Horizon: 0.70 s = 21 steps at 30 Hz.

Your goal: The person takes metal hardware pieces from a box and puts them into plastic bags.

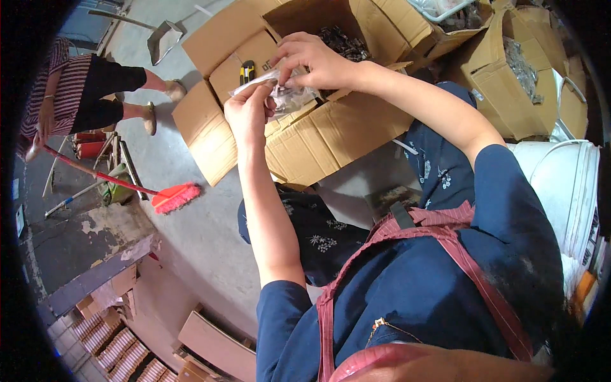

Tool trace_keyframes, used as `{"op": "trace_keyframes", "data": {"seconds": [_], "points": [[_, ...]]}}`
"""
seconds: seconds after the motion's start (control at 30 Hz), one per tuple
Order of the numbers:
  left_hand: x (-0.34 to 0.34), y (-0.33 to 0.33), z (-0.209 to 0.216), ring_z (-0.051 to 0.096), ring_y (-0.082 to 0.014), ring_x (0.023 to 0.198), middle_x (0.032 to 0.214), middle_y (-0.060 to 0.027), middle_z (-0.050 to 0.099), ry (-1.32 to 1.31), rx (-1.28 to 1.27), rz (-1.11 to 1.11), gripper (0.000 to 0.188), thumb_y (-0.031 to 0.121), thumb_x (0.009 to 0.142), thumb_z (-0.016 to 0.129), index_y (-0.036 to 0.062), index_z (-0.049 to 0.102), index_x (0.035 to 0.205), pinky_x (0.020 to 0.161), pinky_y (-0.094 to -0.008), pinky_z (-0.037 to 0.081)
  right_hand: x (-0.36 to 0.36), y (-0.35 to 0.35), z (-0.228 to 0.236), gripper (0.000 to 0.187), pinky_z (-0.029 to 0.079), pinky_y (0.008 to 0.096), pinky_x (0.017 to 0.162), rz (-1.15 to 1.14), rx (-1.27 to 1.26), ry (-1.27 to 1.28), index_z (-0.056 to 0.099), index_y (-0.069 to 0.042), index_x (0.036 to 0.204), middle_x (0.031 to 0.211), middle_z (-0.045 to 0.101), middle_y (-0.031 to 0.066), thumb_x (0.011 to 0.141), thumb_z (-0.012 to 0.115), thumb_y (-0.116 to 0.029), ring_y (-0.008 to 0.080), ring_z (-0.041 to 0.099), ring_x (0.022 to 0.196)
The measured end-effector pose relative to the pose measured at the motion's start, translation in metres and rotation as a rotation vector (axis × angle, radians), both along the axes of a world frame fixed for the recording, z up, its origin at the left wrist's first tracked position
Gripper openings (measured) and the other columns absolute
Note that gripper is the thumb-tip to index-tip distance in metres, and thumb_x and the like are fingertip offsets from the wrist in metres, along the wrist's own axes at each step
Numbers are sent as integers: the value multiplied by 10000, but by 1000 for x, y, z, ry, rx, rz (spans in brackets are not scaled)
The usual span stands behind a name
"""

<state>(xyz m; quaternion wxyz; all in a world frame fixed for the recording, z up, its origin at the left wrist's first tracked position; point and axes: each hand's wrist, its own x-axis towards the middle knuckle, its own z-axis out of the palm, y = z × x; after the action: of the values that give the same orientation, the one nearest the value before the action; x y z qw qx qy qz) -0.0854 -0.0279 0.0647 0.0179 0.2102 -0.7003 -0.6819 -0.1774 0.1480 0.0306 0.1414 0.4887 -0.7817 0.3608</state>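
Pinching a clear plastic bag (293,100) with left hand (247,113) and right hand (320,63), apparently midway, with small dark parts (344,46) left in the cardboard box (304,154) beyond the grip.

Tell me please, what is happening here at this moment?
A person holds a clear plastic bag over an open cardboard box. The left hand pinches it, and the right hand's fingers are at its edge; whether they grip anything is unclear. Small dark parts lie in a box compartment or box beyond. To the left, another person stands holding a red broom.
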Motion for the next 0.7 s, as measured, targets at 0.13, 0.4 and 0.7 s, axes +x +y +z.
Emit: {"op": "trace_keyframes", "data": {"seconds": [0.13, 0.4, 0.7], "points": [[5, -8, -8, 542, -70, 517, 619, -39, 607, 124, -56, 37, 157, 46, 839, 641, -42, 726, 936, 475, -196, 426, -15, 2, 4, 123, 430, 342, 959, 113, -172, -654, 743, -68, 903, 1088, 679, 56, 801, 678, -91, 210, 587, 1073], [5, -14, -13, 596, -73, 575, 653, -52, 647, 300, -320, 114, 167, 84, 905, 613, -36, 699, 983, 536, -213, 466, -74, 41, -99, 322, 508, 444, 829, -256, 1309, -497, 683, -36, 1099, 1076, 684, 132, 857, 524, -178, 305, 643, 1013], [5, -8, -14, 648, -99, 626, 714, -80, 690, 265, -511, 153, 201, 130, 883, 631, -30, 646, 1005, 553, -217, 486, -55, 36, -150, 321, 548, 455, 701, -132, 1083, -176, 666, -58, 985, 909, 683, 135, 712, 666, -227, 328, 675, 869]]}}
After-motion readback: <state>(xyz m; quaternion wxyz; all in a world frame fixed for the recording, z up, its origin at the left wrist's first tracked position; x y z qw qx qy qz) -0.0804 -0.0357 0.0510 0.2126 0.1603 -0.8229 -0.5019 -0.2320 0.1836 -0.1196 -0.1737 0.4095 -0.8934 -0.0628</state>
